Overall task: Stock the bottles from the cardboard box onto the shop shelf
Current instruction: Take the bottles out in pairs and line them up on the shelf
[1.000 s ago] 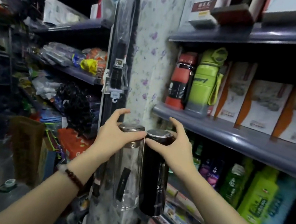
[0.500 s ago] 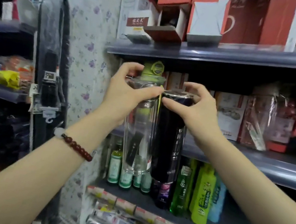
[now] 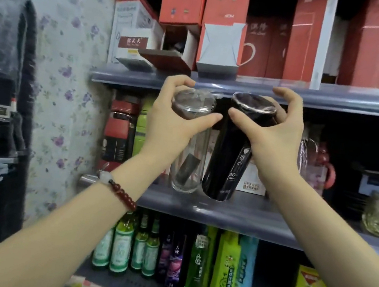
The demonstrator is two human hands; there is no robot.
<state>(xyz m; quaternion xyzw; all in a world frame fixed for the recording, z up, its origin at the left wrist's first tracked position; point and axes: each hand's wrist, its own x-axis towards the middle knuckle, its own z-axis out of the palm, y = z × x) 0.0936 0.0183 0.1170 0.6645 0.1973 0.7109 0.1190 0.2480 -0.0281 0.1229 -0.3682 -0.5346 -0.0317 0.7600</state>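
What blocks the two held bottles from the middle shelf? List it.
The red bottle, green bottle and a white box stand behind the clear bottle and black bottle; the shelf's front strip looks free.

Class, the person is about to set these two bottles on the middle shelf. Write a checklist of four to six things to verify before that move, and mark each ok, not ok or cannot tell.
1. Left hand grips the clear bottle near its lid: ok.
2. Right hand grips the black bottle near its lid: ok.
3. Bottles upright: not ok, the black bottle tilts.
4. Bottle bases above the middle shelf edge: ok.
5. Free spot on the shelf behind the bottles: cannot tell, hidden by them.
6. Red bottle at the left clear of the path: ok.
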